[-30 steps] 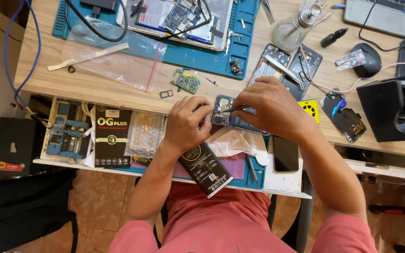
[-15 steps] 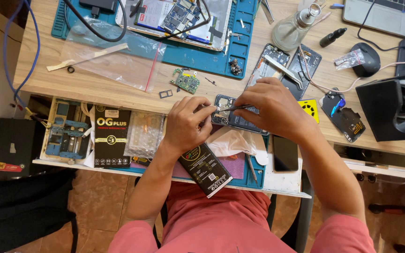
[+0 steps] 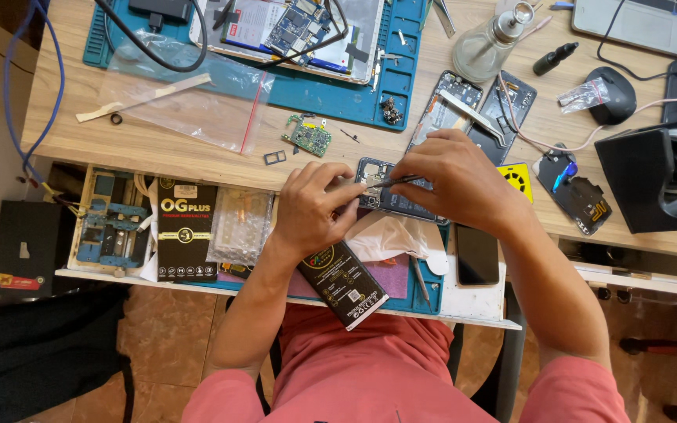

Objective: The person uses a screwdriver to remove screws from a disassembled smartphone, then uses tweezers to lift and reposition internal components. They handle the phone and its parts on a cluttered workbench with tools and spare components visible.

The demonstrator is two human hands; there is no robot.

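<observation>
An opened phone [image 3: 392, 197] with bare circuitry lies at the wooden desk's [image 3: 158, 145] front edge. My left hand [image 3: 315, 207] grips its left end, thumb and fingers curled around it. My right hand [image 3: 452, 184] holds thin metal tweezers [image 3: 389, 182], their tips on the phone's upper inner part. A crumpled white tissue [image 3: 389, 235] lies just below the phone, and a black phone battery [image 3: 344, 283] rests on the open drawer under my left wrist.
A small green circuit board [image 3: 307, 135] and a SIM tray [image 3: 274, 157] lie left of the phone. A blue work mat [image 3: 331, 90] holds a disassembled tablet. Phone frames [image 3: 464, 110], a glass bottle [image 3: 489, 43], mouse [image 3: 617, 94] and black stand [image 3: 652, 180] sit right.
My hands stayed on the phone; the tweezers' tips shifted slightly over its upper part. Nothing else moved.
</observation>
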